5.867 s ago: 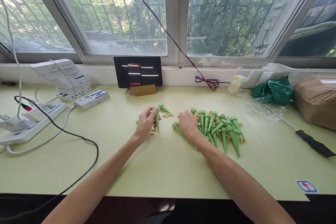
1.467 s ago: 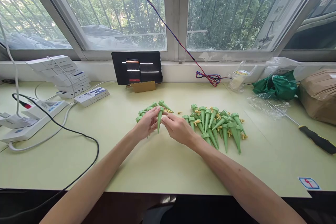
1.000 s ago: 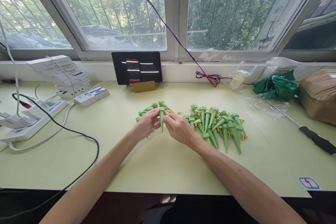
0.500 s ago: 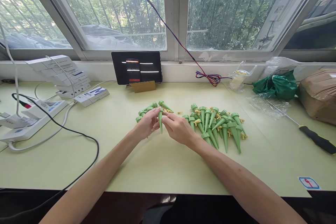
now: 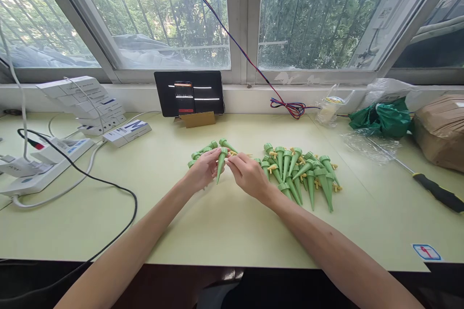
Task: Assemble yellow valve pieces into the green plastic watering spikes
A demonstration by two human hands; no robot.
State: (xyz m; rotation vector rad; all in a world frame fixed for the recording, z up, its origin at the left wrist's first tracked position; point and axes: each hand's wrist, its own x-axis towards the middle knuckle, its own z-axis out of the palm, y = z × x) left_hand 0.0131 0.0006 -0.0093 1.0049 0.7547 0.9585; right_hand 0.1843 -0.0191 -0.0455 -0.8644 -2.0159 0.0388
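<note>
My left hand (image 5: 203, 170) is closed around a green plant watering spike (image 5: 220, 166), its ribbed cap up and its point tilted down toward me. Thumb and fingers of my right hand (image 5: 249, 174) are pinched together just right of that cap; whatever sits between them is too small to make out. Behind my left hand lie several more green spikes (image 5: 227, 145), partly covered by it. To the right of my right hand spreads a larger pile of green spikes (image 5: 286, 161) with small yellow valves (image 5: 272, 167) on them.
At the back stands a dark tablet (image 5: 206, 94) on a cardboard support. White boxes (image 5: 97, 106), a power strip (image 5: 68, 152) and a black cable (image 5: 119, 186) occupy the left. A screwdriver (image 5: 437, 192), green bag (image 5: 384, 118) and brown package (image 5: 440, 130) lie right.
The spike in my left hand has tilted, its tip swinging left. My right fingertips have drawn slightly right, away from the cap.
</note>
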